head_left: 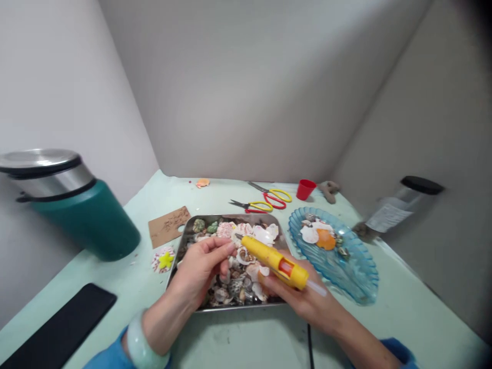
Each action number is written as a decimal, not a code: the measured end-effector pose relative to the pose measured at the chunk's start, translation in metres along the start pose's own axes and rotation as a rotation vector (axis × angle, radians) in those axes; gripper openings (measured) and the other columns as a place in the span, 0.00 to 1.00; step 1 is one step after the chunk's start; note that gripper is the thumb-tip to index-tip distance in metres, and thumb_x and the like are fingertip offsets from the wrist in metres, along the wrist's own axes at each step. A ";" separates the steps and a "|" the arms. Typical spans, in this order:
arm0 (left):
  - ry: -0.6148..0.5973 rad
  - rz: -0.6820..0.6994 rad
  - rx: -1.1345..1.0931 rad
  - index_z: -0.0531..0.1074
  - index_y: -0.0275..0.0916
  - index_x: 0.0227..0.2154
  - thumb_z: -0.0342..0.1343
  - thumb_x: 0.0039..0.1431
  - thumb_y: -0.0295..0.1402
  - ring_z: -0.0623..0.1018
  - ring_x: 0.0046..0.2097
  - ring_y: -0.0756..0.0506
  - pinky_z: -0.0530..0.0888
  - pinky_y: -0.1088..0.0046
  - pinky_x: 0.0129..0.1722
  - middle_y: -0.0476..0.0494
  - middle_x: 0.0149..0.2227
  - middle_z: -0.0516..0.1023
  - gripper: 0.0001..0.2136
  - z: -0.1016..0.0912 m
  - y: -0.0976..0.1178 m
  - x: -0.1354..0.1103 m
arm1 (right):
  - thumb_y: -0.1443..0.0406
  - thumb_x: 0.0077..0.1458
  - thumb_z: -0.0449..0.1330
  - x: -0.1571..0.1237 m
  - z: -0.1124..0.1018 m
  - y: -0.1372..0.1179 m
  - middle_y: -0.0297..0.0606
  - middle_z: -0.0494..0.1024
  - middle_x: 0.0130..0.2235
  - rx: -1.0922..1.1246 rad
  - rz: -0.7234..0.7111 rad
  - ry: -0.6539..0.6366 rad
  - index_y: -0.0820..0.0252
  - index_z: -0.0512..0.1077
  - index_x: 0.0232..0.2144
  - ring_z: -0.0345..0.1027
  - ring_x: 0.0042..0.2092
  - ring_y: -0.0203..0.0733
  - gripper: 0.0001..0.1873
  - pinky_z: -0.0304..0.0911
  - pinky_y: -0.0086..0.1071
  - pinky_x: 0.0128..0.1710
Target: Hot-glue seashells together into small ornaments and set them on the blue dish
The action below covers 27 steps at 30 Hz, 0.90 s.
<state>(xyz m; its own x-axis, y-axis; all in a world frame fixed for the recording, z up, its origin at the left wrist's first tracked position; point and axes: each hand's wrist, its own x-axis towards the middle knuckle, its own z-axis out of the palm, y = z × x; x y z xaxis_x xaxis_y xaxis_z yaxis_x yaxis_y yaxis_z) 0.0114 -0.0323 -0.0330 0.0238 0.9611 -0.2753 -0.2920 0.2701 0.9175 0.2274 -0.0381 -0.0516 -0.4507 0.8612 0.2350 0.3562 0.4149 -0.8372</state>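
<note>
My right hand (303, 294) is wrapped round a yellow hot glue gun (265, 253), with a clear glue stick (317, 288) coming out of its back end. Its nozzle points left, close to the fingertips of my left hand (202, 266). The left thumb and forefinger are pinched together; whatever they hold is too small or hidden to tell. Both hands are above a metal tray (226, 309) full of mixed seashells (236, 287). A large white shell (265, 234) lies towards its back right, and greenish shells (199, 225) sit at its back left.
Left stand a green flask (88, 220), black phone-like slab (61, 328), brown card (167, 226) and yellow star on shells (166, 260). Behind are scissors (255, 206), further scissors (274, 195) and a red cup (306, 189). Right: blue shell-holding dish (338, 277), clear black-capped container (403, 202).
</note>
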 end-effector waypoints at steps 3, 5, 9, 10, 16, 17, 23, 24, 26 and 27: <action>0.042 0.040 0.049 0.72 0.35 0.28 0.67 0.44 0.39 0.64 0.16 0.56 0.60 0.82 0.20 0.55 0.12 0.68 0.14 0.000 -0.001 0.000 | 0.60 0.60 0.57 0.002 -0.001 -0.005 0.31 0.69 0.30 0.018 -0.038 -0.032 0.58 0.67 0.33 0.62 0.30 0.35 0.08 0.59 0.28 0.32; 0.058 0.048 0.075 0.72 0.35 0.29 0.68 0.43 0.39 0.64 0.17 0.56 0.60 0.83 0.21 0.55 0.12 0.68 0.15 -0.001 -0.001 -0.001 | 0.61 0.59 0.58 0.003 -0.002 -0.007 0.30 0.68 0.30 0.018 -0.054 -0.032 0.58 0.66 0.32 0.61 0.30 0.34 0.07 0.57 0.28 0.31; 0.088 0.033 0.092 0.73 0.35 0.27 0.69 0.40 0.41 0.63 0.18 0.56 0.60 0.82 0.21 0.55 0.12 0.67 0.17 -0.002 0.000 -0.002 | 0.60 0.57 0.59 0.003 -0.005 -0.010 0.29 0.66 0.29 0.020 -0.032 -0.036 0.58 0.64 0.30 0.58 0.29 0.33 0.09 0.55 0.28 0.30; 0.093 0.026 0.090 0.73 0.35 0.27 0.69 0.40 0.42 0.63 0.18 0.56 0.60 0.82 0.21 0.55 0.12 0.67 0.17 -0.002 0.000 -0.002 | 0.60 0.57 0.60 0.003 -0.005 -0.011 0.29 0.66 0.29 0.022 -0.027 -0.038 0.58 0.64 0.29 0.58 0.29 0.34 0.09 0.55 0.28 0.30; 0.088 0.016 0.067 0.73 0.35 0.27 0.69 0.40 0.42 0.62 0.18 0.55 0.59 0.82 0.20 0.55 0.12 0.66 0.17 -0.004 -0.001 -0.001 | 0.63 0.56 0.60 0.006 0.000 -0.014 0.30 0.67 0.31 0.124 0.058 -0.047 0.58 0.67 0.32 0.60 0.31 0.34 0.05 0.57 0.27 0.32; 0.087 0.017 0.063 0.73 0.35 0.27 0.69 0.40 0.43 0.62 0.18 0.55 0.59 0.82 0.20 0.55 0.12 0.66 0.17 -0.003 -0.001 -0.001 | 0.63 0.56 0.59 0.006 0.001 -0.013 0.30 0.67 0.31 0.139 0.077 -0.045 0.59 0.67 0.32 0.60 0.30 0.34 0.05 0.57 0.27 0.31; 0.106 0.049 0.103 0.73 0.35 0.29 0.68 0.41 0.43 0.62 0.18 0.55 0.61 0.81 0.23 0.55 0.11 0.67 0.18 0.000 -0.002 -0.002 | 0.59 0.58 0.58 0.003 0.003 -0.007 0.30 0.68 0.30 0.057 0.006 -0.054 0.58 0.67 0.34 0.59 0.30 0.34 0.09 0.56 0.28 0.32; 0.116 0.057 0.115 0.73 0.35 0.29 0.68 0.41 0.43 0.62 0.18 0.55 0.61 0.81 0.24 0.55 0.11 0.67 0.17 0.000 -0.002 -0.002 | 0.58 0.58 0.58 0.003 0.002 -0.006 0.29 0.67 0.30 0.027 -0.021 -0.059 0.58 0.67 0.33 0.59 0.30 0.33 0.09 0.55 0.27 0.31; 0.130 0.062 0.132 0.73 0.35 0.28 0.68 0.41 0.43 0.63 0.19 0.55 0.61 0.81 0.25 0.55 0.11 0.67 0.17 0.001 -0.003 -0.003 | 0.58 0.58 0.58 0.002 0.001 -0.004 0.28 0.66 0.29 -0.030 -0.065 -0.059 0.58 0.66 0.33 0.57 0.28 0.32 0.10 0.54 0.27 0.30; 0.133 0.058 0.136 0.73 0.35 0.28 0.67 0.42 0.43 0.63 0.18 0.55 0.61 0.81 0.25 0.55 0.11 0.67 0.17 0.001 -0.003 -0.003 | 0.58 0.58 0.58 0.002 0.001 -0.003 0.28 0.66 0.29 -0.053 -0.079 -0.052 0.58 0.66 0.33 0.56 0.28 0.31 0.10 0.54 0.27 0.30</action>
<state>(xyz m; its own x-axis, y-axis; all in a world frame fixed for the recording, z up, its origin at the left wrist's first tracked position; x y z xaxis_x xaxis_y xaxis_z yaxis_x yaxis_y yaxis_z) 0.0132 -0.0365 -0.0347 -0.1187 0.9615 -0.2478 -0.1575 0.2281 0.9608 0.2250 -0.0378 -0.0492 -0.5205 0.8095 0.2716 0.3599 0.4965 -0.7899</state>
